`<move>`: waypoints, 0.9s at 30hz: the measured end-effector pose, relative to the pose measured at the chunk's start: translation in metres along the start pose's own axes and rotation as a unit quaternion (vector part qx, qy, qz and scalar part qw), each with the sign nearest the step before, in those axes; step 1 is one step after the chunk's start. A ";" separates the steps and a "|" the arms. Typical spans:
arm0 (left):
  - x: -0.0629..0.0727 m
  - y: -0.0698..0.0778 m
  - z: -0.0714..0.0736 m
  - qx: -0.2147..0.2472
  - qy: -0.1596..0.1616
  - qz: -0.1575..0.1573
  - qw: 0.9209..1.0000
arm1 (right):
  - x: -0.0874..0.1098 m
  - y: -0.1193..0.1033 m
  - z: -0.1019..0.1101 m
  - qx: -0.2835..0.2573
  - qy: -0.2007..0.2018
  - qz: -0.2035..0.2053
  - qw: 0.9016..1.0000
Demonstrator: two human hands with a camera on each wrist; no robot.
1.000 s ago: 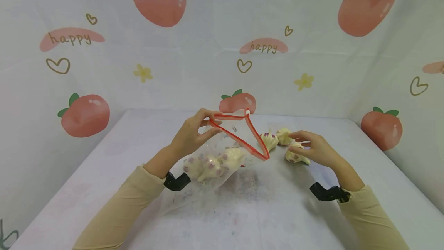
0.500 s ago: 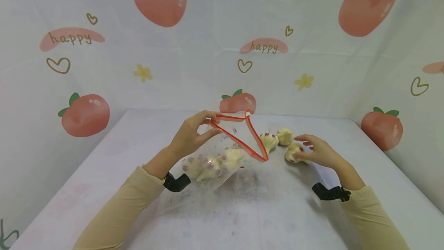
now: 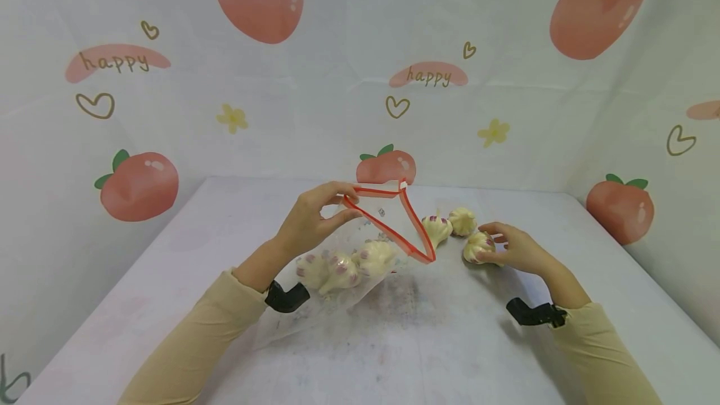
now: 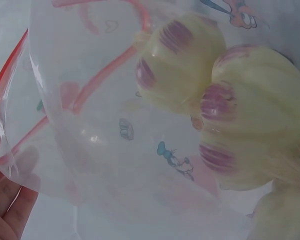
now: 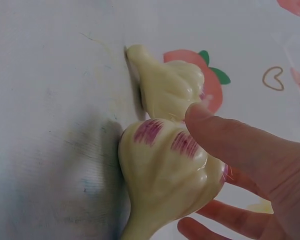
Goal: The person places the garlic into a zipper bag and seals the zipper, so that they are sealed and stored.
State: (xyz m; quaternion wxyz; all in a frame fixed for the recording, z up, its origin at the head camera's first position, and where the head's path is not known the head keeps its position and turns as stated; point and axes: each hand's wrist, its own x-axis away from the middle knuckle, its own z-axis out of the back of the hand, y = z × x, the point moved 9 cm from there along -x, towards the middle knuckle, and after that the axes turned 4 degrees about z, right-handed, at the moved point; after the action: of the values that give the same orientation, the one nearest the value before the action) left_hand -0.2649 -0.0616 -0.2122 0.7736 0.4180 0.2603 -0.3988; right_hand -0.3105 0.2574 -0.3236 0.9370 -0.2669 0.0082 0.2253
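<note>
My left hand (image 3: pixel 309 220) pinches the red-edged rim of a clear zip bag (image 3: pixel 413 230), whose mouth gapes to the right. Several white-and-purple garlic bulbs (image 3: pixel 343 269) lie inside it; in the left wrist view, garlic (image 4: pixel 250 110) shows through the plastic. My right hand (image 3: pixel 520 249) is at the nearest loose garlic bulb (image 3: pixel 478 247). In the right wrist view, the thumb is over that bulb (image 5: pixel 165 170) and the spread fingers are behind it. Firm contact is not visible. Two more bulbs lie beyond, one purple-marked (image 3: pixel 437 230) and one pale (image 3: pixel 463 222).
A white cloth-covered table (image 3: pixel 394 355) lies under everything. The backdrop (image 3: pixel 315 130) with printed fruit and hearts stands behind and at both sides. Each wrist bears a black mount, left (image 3: pixel 287 297) and right (image 3: pixel 534 312).
My right hand has drawn back slightly and come down around the nearest loose garlic bulb, thumb in front. The left hand keeps its pinch on the bag, almost still.
</note>
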 end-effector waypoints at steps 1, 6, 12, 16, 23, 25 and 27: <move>0.000 0.000 0.000 0.000 0.000 0.000 1.000 | 0.000 0.000 0.000 -0.001 0.000 -0.001 1.000; 0.000 -0.001 -0.001 0.007 -0.003 0.004 1.000 | -0.002 0.005 -0.004 -0.008 -0.004 -0.013 1.000; 0.001 -0.002 -0.001 0.019 -0.006 0.021 1.000 | -0.003 0.009 -0.006 -0.011 -0.004 -0.017 1.000; 0.001 -0.003 -0.001 0.035 -0.013 0.041 0.998 | -0.003 0.009 -0.006 -0.009 0.002 -0.018 1.000; 0.001 -0.014 -0.005 0.062 -0.037 0.124 0.990 | -0.004 0.010 -0.007 -0.007 0.007 -0.027 1.000; 0.002 -0.017 -0.006 0.070 -0.047 0.152 0.985 | -0.004 0.010 -0.007 -0.006 0.008 -0.028 1.000; 0.003 -0.019 -0.007 0.078 -0.054 0.174 0.980 | -0.004 0.009 -0.007 -0.005 0.009 -0.029 1.000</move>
State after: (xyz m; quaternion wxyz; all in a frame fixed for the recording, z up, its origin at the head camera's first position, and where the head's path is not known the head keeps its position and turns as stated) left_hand -0.2801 -0.0631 -0.2266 0.8092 0.4937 0.1096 -0.2991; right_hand -0.3175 0.2595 -0.3336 0.9416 -0.2739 0.0077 0.1958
